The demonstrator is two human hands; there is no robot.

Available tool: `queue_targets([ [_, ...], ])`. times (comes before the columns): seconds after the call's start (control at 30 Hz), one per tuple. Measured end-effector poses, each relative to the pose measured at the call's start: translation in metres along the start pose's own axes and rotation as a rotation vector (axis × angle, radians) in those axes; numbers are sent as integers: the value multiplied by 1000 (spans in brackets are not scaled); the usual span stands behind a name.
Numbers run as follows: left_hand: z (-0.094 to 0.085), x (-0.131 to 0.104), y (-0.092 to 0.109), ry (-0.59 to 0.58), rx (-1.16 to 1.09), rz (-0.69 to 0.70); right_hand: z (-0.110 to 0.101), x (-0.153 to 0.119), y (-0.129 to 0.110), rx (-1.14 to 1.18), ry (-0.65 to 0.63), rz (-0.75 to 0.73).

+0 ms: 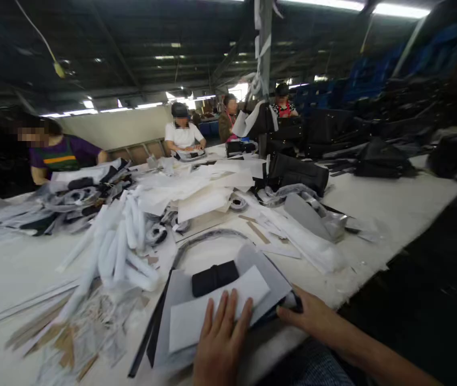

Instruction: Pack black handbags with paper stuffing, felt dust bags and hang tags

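A dark flat bag [151, 343] lies on the table in front of me, its wrapped handle loop [212, 234] pointing away. A thin whitish sheet [174, 292] covers most of its top. On that sheet rest a small folded black piece [215, 277] and, nearer to me, a white rectangular sheet [186, 327]. My left hand [222, 338] is spread flat on the white rectangular sheet, fingers apart. At the bag's right corner, my right hand [306, 313] grips the dark edge, thumb on top; its other fingers are partly hidden.
White foam-like tubes [121, 246] and plastic scraps [103, 321] lie left of the bag. Beyond it are paper sheets [208, 198], long white wrap [300, 236] and black bags [298, 171]. Several people work across the table [405, 209], whose edge runs along the right.
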State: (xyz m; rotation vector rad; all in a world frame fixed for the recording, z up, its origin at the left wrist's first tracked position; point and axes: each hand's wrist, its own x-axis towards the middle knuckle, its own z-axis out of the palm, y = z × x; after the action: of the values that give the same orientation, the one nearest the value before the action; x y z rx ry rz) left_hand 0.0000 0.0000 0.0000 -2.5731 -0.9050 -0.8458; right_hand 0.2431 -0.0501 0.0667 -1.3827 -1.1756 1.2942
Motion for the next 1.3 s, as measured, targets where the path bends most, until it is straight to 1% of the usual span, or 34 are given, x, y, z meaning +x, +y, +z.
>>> queue_targets([
  [0.07,-1,2,-1,24,15,-2,10,-4,-9,129,-28,50],
  [0.13,-3,3,-2,31,33,-2,18,-6,-16,240,-29,88],
  [0.23,-6,5,-4,12,57,7,27,-5,-21,378,30,121],
  [0.37,-10,4,-8,-45,92,0,38,-2,-24,403,150,90],
  [0.43,-12,3,-12,-24,140,4,42,-1,-26,395,151,75],
  [0.5,-14,3,-17,9,170,28,39,-1,-30,359,109,53],
  [0.53,-16,3,-21,18,173,43,33,0,-31,303,56,43],
  [0.57,-18,3,-24,26,172,56,22,3,-32,205,-24,22],
  [0.6,-21,3,-27,28,166,66,8,7,-33,62,-109,-19],
  [0.63,-24,4,-30,29,156,67,-11,13,-33,-129,-200,-58],
  [0.67,-28,5,-33,36,142,61,-32,21,-33,-356,-251,-141],
  [0.7,-31,6,-36,49,126,49,-54,30,-31,-603,-190,-231],
  [0.73,-33,7,-39,65,110,36,-76,41,-28,-862,-42,-276],
  [0.77,-35,8,-41,81,95,19,-97,52,-25,-1116,139,-270],
  [0.8,-36,8,-44,95,85,0,-114,63,-20,-1196,230,-239],
  [0.87,-36,9,-48,112,76,-33,-138,82,-8,-1298,324,-190],
  [0.93,-36,8,-51,111,82,-53,-147,94,5,-1339,344,-152],
  [1.03,-34,5,-55,105,102,-55,-145,102,21,-1391,370,-137],
  [1.1,-33,4,-57,104,109,-42,-142,103,24,-1410,416,-147],
  [1.2,-32,3,-59,99,100,-28,-140,102,12,-1427,493,-183],
  [1.3,-34,4,-60,100,81,-45,-130,97,-12,-1432,504,-263],
])
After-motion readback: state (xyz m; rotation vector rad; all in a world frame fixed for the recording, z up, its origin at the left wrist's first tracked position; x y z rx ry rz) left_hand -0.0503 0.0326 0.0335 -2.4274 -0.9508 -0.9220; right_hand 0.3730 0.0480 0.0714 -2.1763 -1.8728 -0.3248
